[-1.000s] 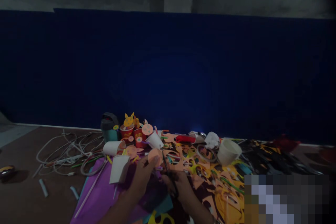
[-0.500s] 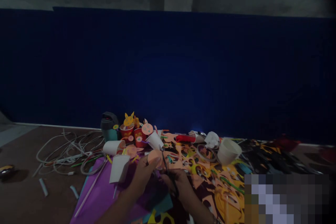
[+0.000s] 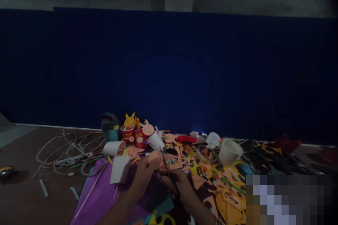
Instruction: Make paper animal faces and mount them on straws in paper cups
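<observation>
In the head view, my left hand (image 3: 144, 176) pinches a round piece of peach-coloured paper (image 3: 154, 159) between thumb and fingers. My right hand (image 3: 182, 183) is wrapped round the dark-handled scissors (image 3: 165, 163), whose blades point up and away beside the paper's right edge. Whether the blades touch the paper is hard to tell in the dim light. Both hands are above the purple sheet (image 3: 97, 191) and the litter of cut paper. Just left of my left hand stands a white paper cup (image 3: 120, 169).
Red cups (image 3: 127, 135) with paper animal faces stand at the back, near a teal bottle (image 3: 109, 128). White cables (image 3: 63, 154) tangle at left. Peach and yellow paper scraps (image 3: 208, 179) cover the right side, with a white cup (image 3: 229, 153) behind. A blue panel (image 3: 169, 77) closes the back.
The peach paper beside the scissor blades has shifted, with less of it showing to their right. Both hands stay almost in place and keep their hold.
</observation>
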`<state>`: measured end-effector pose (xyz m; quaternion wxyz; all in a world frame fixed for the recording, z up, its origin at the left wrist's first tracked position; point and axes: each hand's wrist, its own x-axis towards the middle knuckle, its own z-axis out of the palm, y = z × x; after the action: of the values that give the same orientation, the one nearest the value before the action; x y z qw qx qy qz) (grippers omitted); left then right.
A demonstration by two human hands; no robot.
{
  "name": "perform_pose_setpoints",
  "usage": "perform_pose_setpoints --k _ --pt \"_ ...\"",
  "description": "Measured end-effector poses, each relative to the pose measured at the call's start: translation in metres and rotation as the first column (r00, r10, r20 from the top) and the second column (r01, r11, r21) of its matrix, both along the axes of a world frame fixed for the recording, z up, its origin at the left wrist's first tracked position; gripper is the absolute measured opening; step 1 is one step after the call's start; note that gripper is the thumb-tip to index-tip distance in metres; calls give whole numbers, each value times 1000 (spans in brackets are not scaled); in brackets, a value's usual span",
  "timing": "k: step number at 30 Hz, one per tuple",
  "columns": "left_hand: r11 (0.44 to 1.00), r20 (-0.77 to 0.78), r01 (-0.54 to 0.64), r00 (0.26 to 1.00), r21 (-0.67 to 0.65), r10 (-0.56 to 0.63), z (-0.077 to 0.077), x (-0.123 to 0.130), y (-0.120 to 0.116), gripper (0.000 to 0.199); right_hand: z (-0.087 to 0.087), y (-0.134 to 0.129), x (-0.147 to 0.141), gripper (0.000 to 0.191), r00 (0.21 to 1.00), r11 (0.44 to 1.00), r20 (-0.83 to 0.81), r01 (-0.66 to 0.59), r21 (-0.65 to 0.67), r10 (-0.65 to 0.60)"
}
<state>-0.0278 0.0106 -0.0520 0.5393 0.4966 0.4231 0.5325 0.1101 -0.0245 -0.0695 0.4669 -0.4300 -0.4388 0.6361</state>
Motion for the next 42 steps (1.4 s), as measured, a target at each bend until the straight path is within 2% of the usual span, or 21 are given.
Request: perform_pose_setpoints --k 5,11,17,20,26,32,36,42 --pt "998 -25 59 998 23 -59 7 -2 -1 27 8 -2 0 38 1000 1000 -8 -2 6 2" --pt "1000 -16 26 1000 -12 -26 8 -3 0 25 7 -2 1 37 1000 1000 -3 -7 8 7" --pt "995 36 -65 997 -73 67 6 -1 0 28 13 -4 0 37 999 999 44 21 32 -23" --pt "996 38 -57 998 -65 59 5 0 0 28 15 -5 -1 37 999 998 40 32 47 -34" --pt "999 -5 8 1000 -37 -8 5 -1 0 29 12 -5 -2 38 999 999 22 41 7 -41" --pt "998 -17 -20 1000 -60 19 9 -2 -1 29 10 -3 -2 35 998 998 20 60 13 -60" --pt "998 -4 -41 999 -46 41 5 -2 0 28 2 -1 1 33 998 996 55 22 88 -27" --pt "995 17 -92 996 -32 93 -2 -1 0 29 -1 1 2 36 999 997 40 21 77 -24"
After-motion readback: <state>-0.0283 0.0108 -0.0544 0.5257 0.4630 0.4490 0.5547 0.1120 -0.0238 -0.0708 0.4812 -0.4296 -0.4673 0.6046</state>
